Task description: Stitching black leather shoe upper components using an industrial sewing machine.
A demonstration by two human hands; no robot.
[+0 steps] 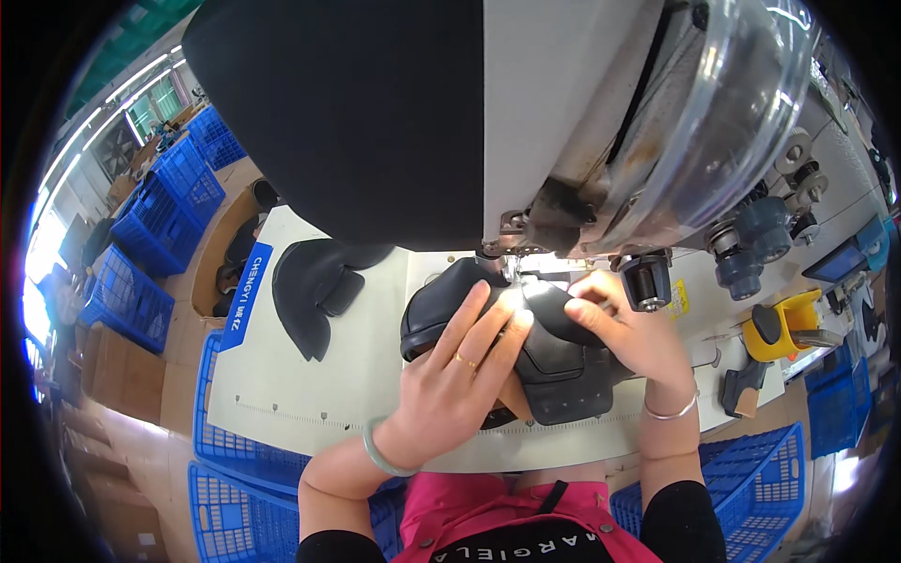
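Note:
Under the presser foot [511, 266] of a sewing machine [563, 122] lies a black leather shoe upper [568, 394], lit brightly at the stitching spot. My left hand [450, 385] rests on its left part, fingers stretched out and pressed flat, the tips close to the needle area. On the upper's right side, my right hand [638, 333] pinches the raised edge between thumb and fingers; some of those fingers are hidden behind the leather. A similar black leather piece [314, 291] lies flat on the pale machine table [272, 385], left of the machine head.
Blue crates [253, 511] stand below the table on both sides, and more blue crates [155, 225] line the floor at left. A yellow holder [788, 328] and a dark tool [741, 387] sit at the table's right. Knobs [751, 244] jut from the machine.

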